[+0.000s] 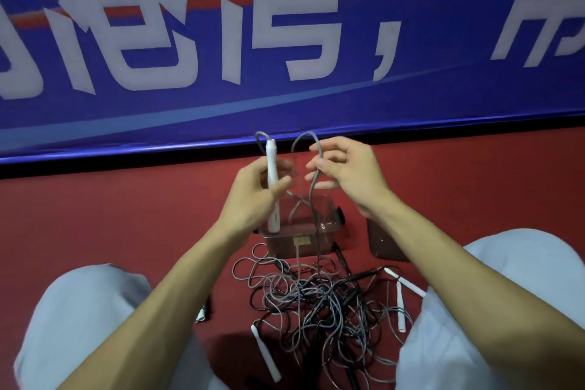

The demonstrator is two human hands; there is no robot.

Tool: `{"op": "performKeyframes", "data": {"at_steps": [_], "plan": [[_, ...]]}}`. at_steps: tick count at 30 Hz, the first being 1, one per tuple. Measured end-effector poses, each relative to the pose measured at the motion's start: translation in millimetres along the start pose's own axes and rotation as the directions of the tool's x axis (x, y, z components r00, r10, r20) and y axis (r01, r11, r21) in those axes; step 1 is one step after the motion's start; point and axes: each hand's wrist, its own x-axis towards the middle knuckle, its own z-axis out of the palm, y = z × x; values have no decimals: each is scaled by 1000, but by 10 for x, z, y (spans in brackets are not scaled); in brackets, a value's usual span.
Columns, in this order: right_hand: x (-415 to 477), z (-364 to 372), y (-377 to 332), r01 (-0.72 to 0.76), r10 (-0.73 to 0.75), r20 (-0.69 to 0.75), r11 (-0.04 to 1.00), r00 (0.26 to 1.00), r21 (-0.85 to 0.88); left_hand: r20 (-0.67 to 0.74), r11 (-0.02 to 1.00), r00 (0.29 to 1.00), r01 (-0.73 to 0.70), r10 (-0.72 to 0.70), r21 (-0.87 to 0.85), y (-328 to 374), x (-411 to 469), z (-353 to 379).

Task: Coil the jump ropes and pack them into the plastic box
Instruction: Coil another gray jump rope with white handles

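My left hand (253, 196) grips an upright white jump-rope handle (272, 168), its grey cord looping out of the top. My right hand (345, 171) pinches a raised loop of that grey cord (311, 149), which hangs down toward the clear plastic box (300, 241) on the red floor just below both hands. In front of the box lies a tangled pile of grey and black ropes (319, 304) with white handles (265, 351) and black handles sticking out.
A second clear piece, perhaps the box lid (384, 244), lies right of the box, partly behind my right forearm. My knees in light trousers (79, 326) flank the pile. A blue banner with white characters (285, 41) stands close behind the box.
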Motion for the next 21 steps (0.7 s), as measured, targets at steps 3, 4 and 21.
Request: {"op": "performKeyframes", "data": {"at_steps": [3,4,21], "plan": [[-11,-67,-69,24,-21,-21,988,1000,150,108,998,994,-17,10,63,-38,-31,63],[-17,-86,-96,28,-25,-18,979,1000,203,134,996,991,-22,11,82,-40,-40,75],[52,-102,-164,-70,111,-16,726,994,684,59,964,994,105,-93,-246,143,-131,158]]}}
